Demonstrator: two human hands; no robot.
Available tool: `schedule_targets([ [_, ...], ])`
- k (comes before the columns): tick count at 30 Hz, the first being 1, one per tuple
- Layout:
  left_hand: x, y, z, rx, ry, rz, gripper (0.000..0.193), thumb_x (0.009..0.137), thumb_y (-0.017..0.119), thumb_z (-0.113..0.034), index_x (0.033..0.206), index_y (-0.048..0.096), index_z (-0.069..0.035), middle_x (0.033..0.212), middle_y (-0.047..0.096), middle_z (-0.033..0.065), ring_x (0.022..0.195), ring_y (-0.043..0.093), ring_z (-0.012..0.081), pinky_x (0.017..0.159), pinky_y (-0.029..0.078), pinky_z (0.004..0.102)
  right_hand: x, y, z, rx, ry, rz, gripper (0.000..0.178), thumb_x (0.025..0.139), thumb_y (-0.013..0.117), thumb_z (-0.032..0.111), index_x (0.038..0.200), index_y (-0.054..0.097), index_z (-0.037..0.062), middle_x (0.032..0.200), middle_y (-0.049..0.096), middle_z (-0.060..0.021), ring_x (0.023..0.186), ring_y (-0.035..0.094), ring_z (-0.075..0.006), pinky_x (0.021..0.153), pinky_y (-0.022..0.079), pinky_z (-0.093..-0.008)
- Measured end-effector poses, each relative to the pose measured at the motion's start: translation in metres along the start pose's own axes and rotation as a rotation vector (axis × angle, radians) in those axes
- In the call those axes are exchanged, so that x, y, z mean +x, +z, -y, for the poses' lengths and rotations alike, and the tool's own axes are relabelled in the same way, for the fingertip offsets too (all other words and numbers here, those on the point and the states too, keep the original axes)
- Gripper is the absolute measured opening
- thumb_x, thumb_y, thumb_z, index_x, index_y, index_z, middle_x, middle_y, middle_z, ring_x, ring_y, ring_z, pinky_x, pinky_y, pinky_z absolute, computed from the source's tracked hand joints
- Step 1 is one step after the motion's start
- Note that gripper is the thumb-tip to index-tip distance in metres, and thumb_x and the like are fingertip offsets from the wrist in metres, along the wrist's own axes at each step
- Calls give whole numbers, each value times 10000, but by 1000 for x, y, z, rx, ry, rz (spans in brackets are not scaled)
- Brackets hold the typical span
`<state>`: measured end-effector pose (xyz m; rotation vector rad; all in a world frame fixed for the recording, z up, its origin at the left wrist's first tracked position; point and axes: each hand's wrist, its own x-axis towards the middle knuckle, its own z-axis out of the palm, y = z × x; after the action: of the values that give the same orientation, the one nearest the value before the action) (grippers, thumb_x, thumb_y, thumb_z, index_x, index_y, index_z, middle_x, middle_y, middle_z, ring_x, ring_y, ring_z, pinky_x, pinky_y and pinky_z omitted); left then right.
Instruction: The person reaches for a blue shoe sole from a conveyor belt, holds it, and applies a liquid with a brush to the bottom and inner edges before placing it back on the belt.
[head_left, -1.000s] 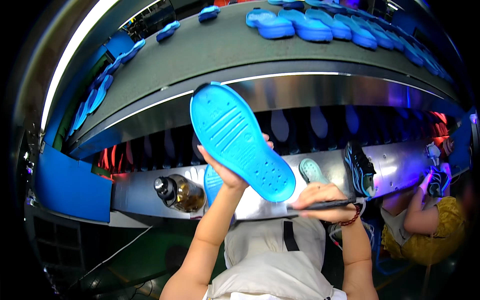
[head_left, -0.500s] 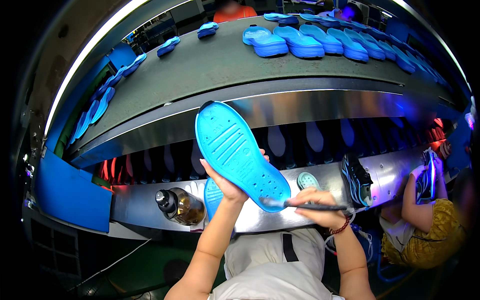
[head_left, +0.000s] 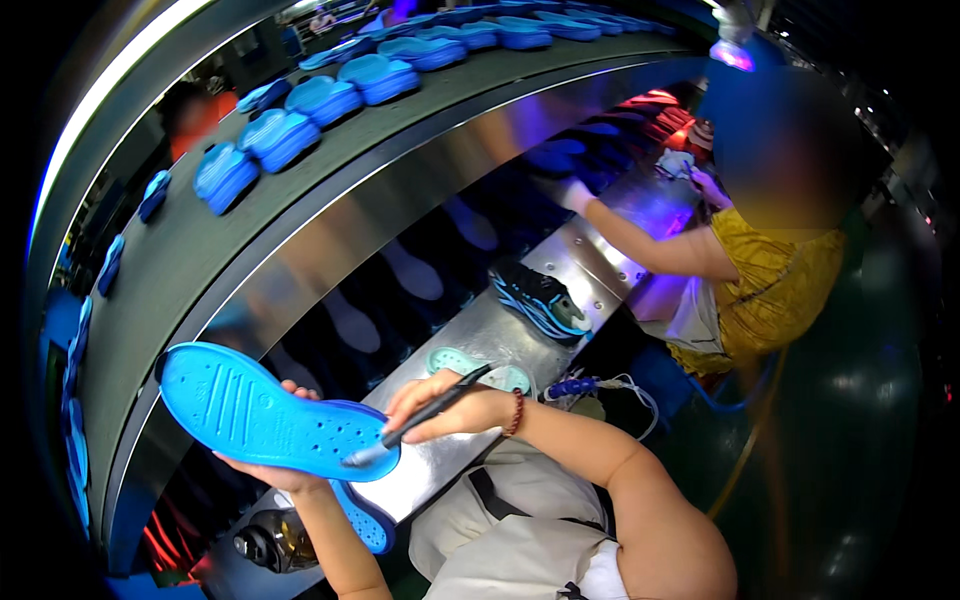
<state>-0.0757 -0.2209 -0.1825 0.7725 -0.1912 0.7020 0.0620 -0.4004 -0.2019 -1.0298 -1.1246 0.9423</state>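
Blue shoe sole (head_left: 270,415) resting on left hand (head_left: 285,475), fingers mostly hidden beneath, right hand (head_left: 445,410) pinching dark brush (head_left: 425,415), bristles blurred against sole's heel

- The steel shelf (head_left: 600,262) is bare between the sneaker (head_left: 540,298) and the co-worker's arm (head_left: 640,235).
- Near the sneaker, a pale insole (head_left: 475,365) and a cable (head_left: 610,385) crowd the shelf.
- A bottle (head_left: 270,540) blocks its near end.

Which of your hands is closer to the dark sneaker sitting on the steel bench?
Right. The right hand, gripping a brush, is just below-left of the dark sneaker. The left hand holds the blue sole, farther left.
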Motion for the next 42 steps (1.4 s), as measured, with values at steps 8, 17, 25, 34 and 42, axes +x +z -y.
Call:
schedule_targets([
  [8,-7,46,19,-58,60,-9,879,790,386,-648,1396,43,-111,1412,176,184,1255,302,349,984,279,557,4,22,6,386,-22,-174,206,786,630,69,975,605,-8,906,633,-95,838,606,-140,755,488,-237],
  [17,-34,-36,14,-95,-250,-85,693,801,484,-445,1296,319,11,1212,480,195,1049,520,344,876,437,461,-4,16,62,-378,-42,295,214,718,659,3,931,640,1,908,650,-135,806,630,-163,726,498,-268],
  [25,-15,-1,-9,-227,-816,-26,558,836,481,-299,1281,352,12,1183,508,183,1030,543,283,893,433,380,-3,22,57,-542,-183,292,224,686,696,24,906,653,25,903,655,-118,861,637,-230,760,508,-290],
  [34,-19,1,-15,277,-1053,-21,589,807,540,-419,1207,468,8,1110,551,169,944,567,222,823,454,320,-1,-1,74,-694,-137,516,214,691,675,6,902,652,21,934,646,-148,878,635,-245,759,506,-294],
  [42,-28,-6,-28,170,-1041,-172,572,799,529,-346,1246,431,-4,1169,522,174,1003,547,268,870,439,368,-11,0,65,-697,-78,419,193,690,675,-9,876,657,37,941,651,-111,879,637,-220,752,512,-295],
])
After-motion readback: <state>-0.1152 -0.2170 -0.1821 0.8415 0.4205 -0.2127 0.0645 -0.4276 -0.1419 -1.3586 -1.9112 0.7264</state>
